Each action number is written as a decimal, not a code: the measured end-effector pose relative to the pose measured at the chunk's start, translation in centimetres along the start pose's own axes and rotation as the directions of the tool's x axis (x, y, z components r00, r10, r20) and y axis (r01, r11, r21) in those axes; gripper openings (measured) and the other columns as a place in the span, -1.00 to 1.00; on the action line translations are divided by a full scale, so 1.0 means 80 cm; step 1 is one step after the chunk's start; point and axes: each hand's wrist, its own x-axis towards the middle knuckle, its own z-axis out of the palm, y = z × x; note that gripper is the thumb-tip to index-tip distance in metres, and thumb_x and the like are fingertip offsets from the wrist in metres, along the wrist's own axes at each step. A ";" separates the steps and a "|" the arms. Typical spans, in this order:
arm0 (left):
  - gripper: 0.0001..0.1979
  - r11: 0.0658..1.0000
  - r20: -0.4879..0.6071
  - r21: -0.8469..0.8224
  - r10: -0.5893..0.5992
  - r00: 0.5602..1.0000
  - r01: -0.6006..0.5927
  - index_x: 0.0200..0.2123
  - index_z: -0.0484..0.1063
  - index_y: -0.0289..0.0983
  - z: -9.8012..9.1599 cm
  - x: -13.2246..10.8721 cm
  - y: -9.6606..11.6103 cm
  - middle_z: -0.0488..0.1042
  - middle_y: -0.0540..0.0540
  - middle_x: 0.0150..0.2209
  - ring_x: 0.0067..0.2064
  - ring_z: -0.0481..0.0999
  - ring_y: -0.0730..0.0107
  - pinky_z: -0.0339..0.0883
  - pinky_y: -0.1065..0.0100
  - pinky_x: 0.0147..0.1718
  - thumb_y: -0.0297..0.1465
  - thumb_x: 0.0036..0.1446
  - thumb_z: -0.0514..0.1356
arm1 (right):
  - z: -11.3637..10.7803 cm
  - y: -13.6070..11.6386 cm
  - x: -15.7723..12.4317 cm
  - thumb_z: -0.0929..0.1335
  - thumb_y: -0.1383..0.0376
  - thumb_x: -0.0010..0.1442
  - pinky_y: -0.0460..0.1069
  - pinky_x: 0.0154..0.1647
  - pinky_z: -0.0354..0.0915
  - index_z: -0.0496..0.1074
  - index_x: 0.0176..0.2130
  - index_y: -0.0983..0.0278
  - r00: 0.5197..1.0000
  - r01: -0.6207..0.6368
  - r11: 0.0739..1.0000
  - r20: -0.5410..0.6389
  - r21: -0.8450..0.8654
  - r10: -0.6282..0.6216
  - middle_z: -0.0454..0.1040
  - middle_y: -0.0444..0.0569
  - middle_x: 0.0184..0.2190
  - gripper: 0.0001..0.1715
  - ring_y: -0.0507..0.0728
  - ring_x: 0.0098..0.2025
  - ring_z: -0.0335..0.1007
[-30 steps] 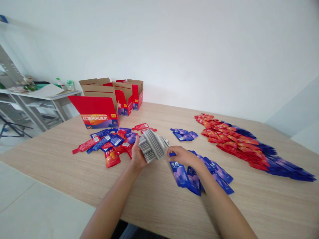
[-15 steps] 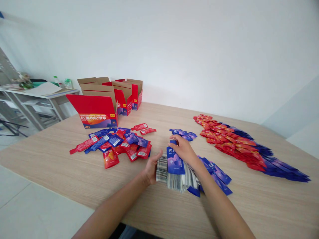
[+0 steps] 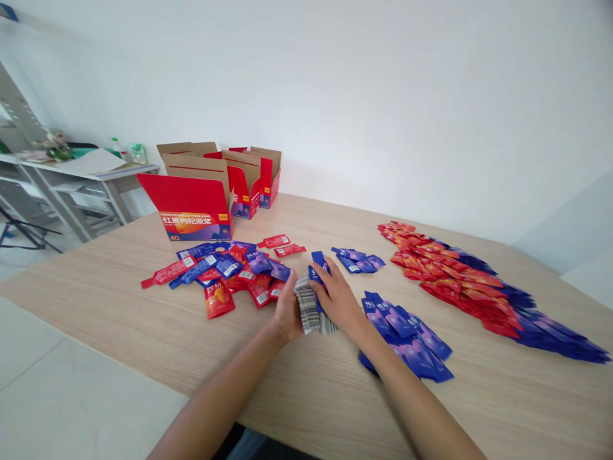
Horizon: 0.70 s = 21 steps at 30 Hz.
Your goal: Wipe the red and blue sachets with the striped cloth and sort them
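Between my two hands is a stack of blue pouches (image 3: 310, 310), its side showing as rows of grey, white and dark stripes. My left hand (image 3: 288, 313) is closed around the left end of the stack. My right hand (image 3: 339, 299) grips it from the right and above, its fingers lying over a blue pouch on top. Right of that hand, a loose heap of blue pouches (image 3: 407, 338) lies partly behind my right forearm. A smaller group of blue pouches (image 3: 358, 260) is on the table beyond my hands.
Left of my hands lies a mixed pile of red and blue pouches (image 3: 225, 271). Open red cartons (image 3: 191, 204) stand behind it. Long overlapping rows of red and blue pouches (image 3: 460, 281) cover the table's right side. A white wall (image 3: 359, 115) rises behind the table (image 3: 268, 390).
The stack has been drawn left and pressed closer together between my hands. My right hand has moved down onto it, and more of the blue heap at the right shows.
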 end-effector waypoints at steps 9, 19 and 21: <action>-0.16 0.995 0.070 -0.088 0.052 0.996 -0.046 0.05 0.51 -0.33 0.003 0.001 0.012 0.62 -0.30 -0.16 -0.15 0.63 -0.01 0.46 0.03 -0.09 0.26 0.19 -0.08 | 0.004 0.011 0.002 0.27 0.21 0.40 0.28 0.38 0.15 0.50 0.16 0.20 1.000 0.001 0.999 -0.001 0.033 -0.001 0.29 0.15 0.32 -0.58 0.29 0.33 0.25; -0.05 0.978 0.051 -0.099 0.188 0.981 -0.183 0.10 0.48 -0.33 0.000 -0.005 0.038 0.61 -0.32 -0.07 0.00 0.58 -0.13 0.44 -0.04 -0.04 0.34 0.12 -0.15 | -0.001 0.002 -0.003 0.27 0.32 0.41 0.28 0.36 0.21 0.48 0.19 0.14 0.982 0.186 0.982 -0.012 -0.018 -0.186 0.20 0.08 0.38 -0.58 0.29 0.38 0.18; -0.08 0.982 0.048 -0.078 0.179 0.983 -0.175 0.08 0.49 -0.33 0.003 -0.006 0.033 0.62 -0.31 -0.09 -0.01 0.59 -0.11 0.44 -0.02 -0.03 0.31 0.15 -0.15 | -0.004 -0.001 -0.002 0.27 0.32 0.41 0.27 0.36 0.22 0.48 0.19 0.10 0.984 0.171 0.985 -0.053 -0.003 -0.171 0.21 0.06 0.38 -0.58 0.27 0.36 0.21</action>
